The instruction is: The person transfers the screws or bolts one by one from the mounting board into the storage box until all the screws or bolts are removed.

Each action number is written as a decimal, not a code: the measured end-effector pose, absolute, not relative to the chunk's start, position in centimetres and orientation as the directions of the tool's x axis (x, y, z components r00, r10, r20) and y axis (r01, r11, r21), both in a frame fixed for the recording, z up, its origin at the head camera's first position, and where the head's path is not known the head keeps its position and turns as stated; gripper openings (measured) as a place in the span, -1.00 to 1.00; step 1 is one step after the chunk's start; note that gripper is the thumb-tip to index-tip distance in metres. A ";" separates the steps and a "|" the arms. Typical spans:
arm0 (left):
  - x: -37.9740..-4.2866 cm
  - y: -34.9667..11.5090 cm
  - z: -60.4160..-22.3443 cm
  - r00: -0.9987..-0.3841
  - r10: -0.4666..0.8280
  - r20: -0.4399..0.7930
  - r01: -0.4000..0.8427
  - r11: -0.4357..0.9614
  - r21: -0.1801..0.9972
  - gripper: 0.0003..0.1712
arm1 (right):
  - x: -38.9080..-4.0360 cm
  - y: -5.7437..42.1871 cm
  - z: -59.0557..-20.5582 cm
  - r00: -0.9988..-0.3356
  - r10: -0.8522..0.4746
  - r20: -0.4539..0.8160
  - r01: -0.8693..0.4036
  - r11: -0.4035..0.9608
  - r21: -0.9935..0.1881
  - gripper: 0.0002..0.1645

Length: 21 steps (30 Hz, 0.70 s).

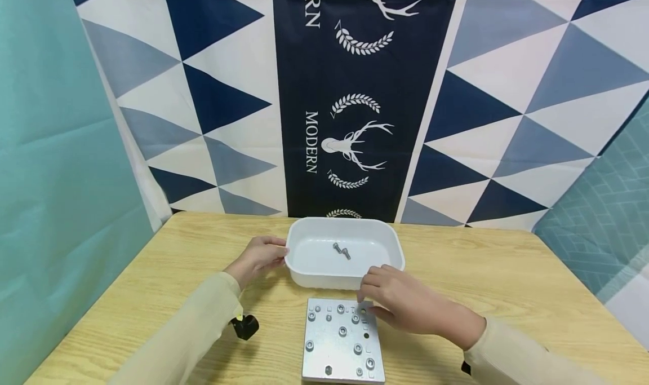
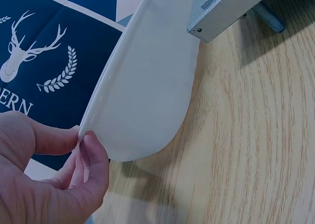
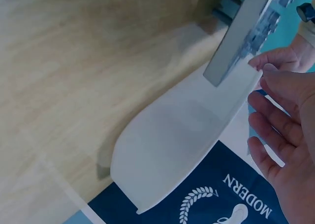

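- L hand (image 1: 261,256) is pinching rim of white tray (image 1: 324,281).
- R hand (image 1: 395,300) is hanging w/ fingers loosely bent, metal plate (image 1: 332,352) sitting nr them.
- 2 bolts (image 1: 346,253) are lying in tray, R of L fingers.

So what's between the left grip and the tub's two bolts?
Left grip to bolts: just the white tub's edge and bare bottom, in the head view.

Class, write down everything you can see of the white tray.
The white tray is shallow, glossy and plastic-looking, a rectangle with rounded corners, raised walls and a thin rim. It stands opening upward on the wooden table, beyond the metal plate. Two bolts lie on its floor. The left hand pinches its left rim; whether the right hand, by its near right corner, touches it is unclear.
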<state>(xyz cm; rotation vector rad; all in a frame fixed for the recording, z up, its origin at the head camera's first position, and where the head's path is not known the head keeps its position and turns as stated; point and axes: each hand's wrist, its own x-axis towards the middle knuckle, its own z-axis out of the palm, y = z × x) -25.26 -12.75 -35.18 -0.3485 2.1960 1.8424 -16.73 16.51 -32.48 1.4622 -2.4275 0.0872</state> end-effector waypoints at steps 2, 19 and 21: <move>-25.2 -12.8 -35.1 -0.938 -0.018 -0.347 -0.345 0.169 0.923 -0.66 | -16.3 16.6 -32.6 -0.428 -0.856 0.291 -0.874 0.474 0.110 -0.70; -25.4 -12.6 -35.1 -0.931 -0.037 -0.363 -0.363 0.191 0.912 -0.67 | -13.3 16.4 -32.5 -0.391 -0.871 0.298 -0.896 0.434 0.093 -0.70; -25.3 -12.6 -35.1 -0.932 -0.033 -0.361 -0.361 0.192 0.913 -0.67 | -13.0 16.4 -32.6 -0.394 -0.872 0.290 -0.897 0.433 0.085 -0.70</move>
